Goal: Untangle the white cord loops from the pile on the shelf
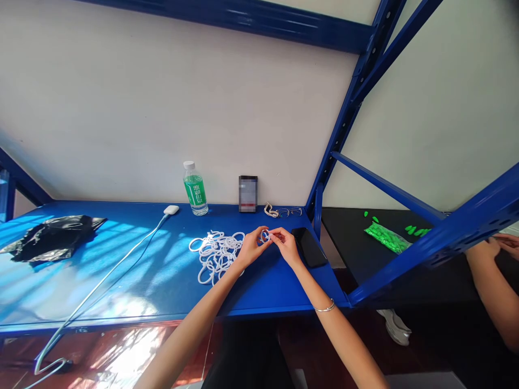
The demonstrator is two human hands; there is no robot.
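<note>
Between my two hands is a small white cord loop (265,236), pinched at its edges above the blue shelf. My left hand (253,246) grips the loop's left side with thumb and fingers. On its right side, the fingertips of my right hand (285,244) pinch the same loop. A loose pile of white cord loops (217,254) lies just left of my left hand. Under and beside my right wrist, a black phone (308,247) rests flat on the shelf. Fingers hide part of the held loop.
A water bottle (195,189), a small upright device (248,194) and glasses (290,212) stand or lie along the wall. Leftward are a white cable (117,265) and a black plastic bag (57,237). Beyond the blue post, a co-worker's arm (492,286) is near green pieces (387,237).
</note>
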